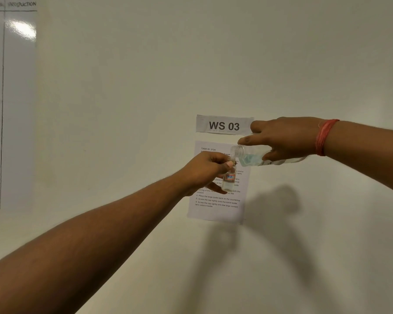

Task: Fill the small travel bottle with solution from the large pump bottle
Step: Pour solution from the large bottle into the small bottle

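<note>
My left hand (204, 172) holds the small clear travel bottle (228, 182) upright in front of the wall; the bottle has a red-and-blue label and is uncapped. My right hand (284, 137) grips the large clear bottle (250, 157), tipped nearly level to the left. Its threaded open neck sits just above the small bottle's mouth. Pale blue solution has pooled toward the neck of the large bottle. The small bottle holds some liquid in its lower part. No cap or pump is in view.
Behind the hands, a printed instruction sheet (216, 207) and a "WS 03" label (224, 125) are stuck to the pale wall. A whiteboard (11, 87) hangs at the far left. My right wrist wears a red thread band (325, 137).
</note>
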